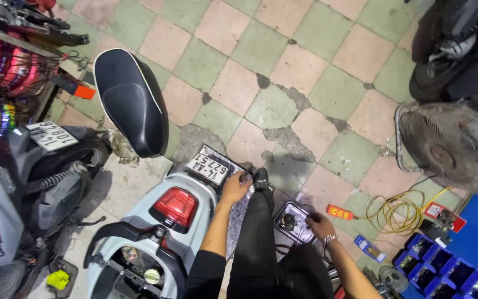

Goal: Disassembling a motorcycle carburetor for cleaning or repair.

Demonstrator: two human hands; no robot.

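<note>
Head view — left hand fingers touching plate; right hand at tray.

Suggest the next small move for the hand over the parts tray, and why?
Probably close the right hand on a piece in the small clear plastic tray and carry it up. That hand hovers at the tray's edge, while the left hand grips the white licence plate at the pale grey scooter's rear, steadying it.
</note>
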